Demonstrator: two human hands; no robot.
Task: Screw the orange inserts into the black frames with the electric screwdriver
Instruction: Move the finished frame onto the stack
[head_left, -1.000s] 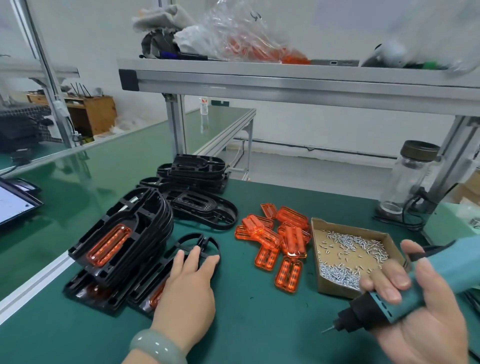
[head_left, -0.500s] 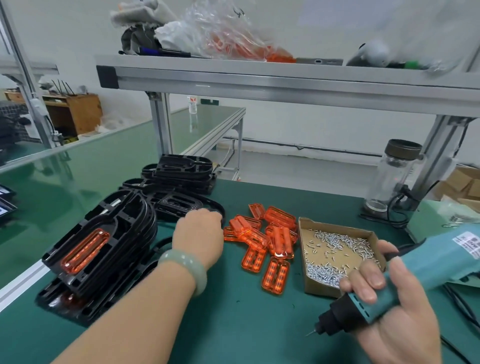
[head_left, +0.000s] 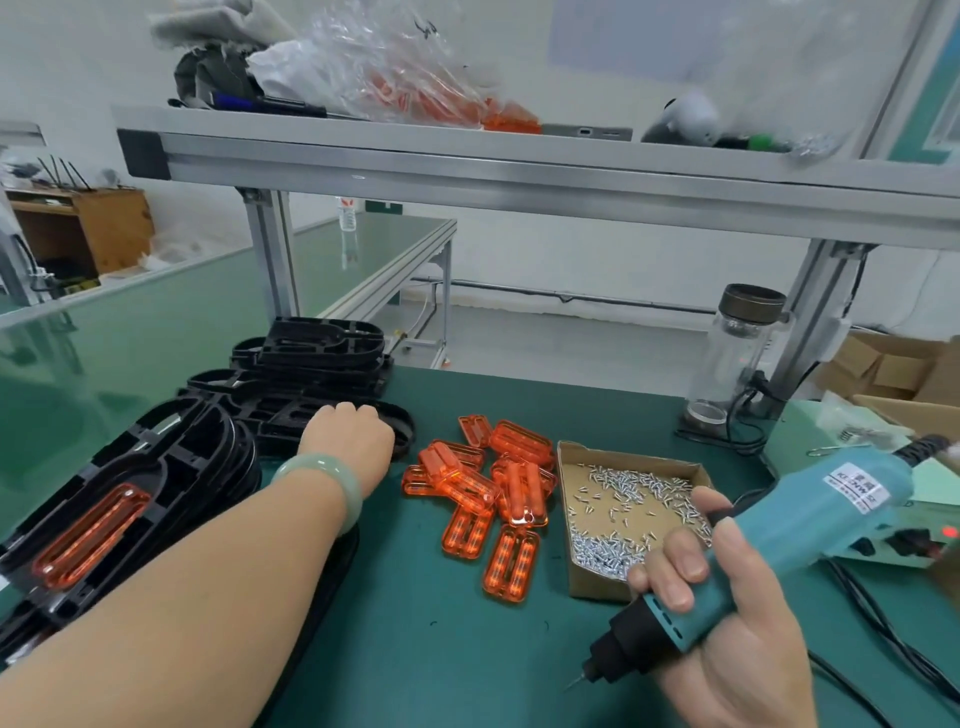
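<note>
Lower right of the frame: right hand (head_left: 727, 644), fingers and thumb clamped round the teal plastic electric screwdriver (head_left: 810, 525) with its black nose. Points the thin bit down and to the left over bare dark green bench mat (head_left: 415, 649), touching no part.

Centre left: left hand (head_left: 348, 441), pale green bangle (head_left: 332, 486) on the wrist, forearm stretched in from the lower left corner. Lies knuckles-up on a flat black plastic frame (head_left: 402, 434). Fingers bent down out of sight behind the knuckles, so cannot tell whether grasping the frame or only resting on it.

Just behind that hand, higher in the frame: low stack of more black frames (head_left: 322, 343). At the left edge: leaning stack of black frames (head_left: 208, 452), the front one with a translucent orange insert (head_left: 88, 530) seated in its slot.

Middle of the frame, between the two hands: loose heap of translucent orange plastic inserts (head_left: 478, 488) on the mat, several overlapping. Just right of the heap: shallow brown cardboard box (head_left: 597, 587) holding small silver screws (head_left: 628, 499).

Right edge: pale control box with a red light (head_left: 904, 545), black cables (head_left: 883, 639) on the mat below it. Upper right: clear glass jar with a dark lid (head_left: 743, 353). Across the top: aluminium shelf (head_left: 519, 171) with crumpled clear plastic bags (head_left: 395, 67).
</note>
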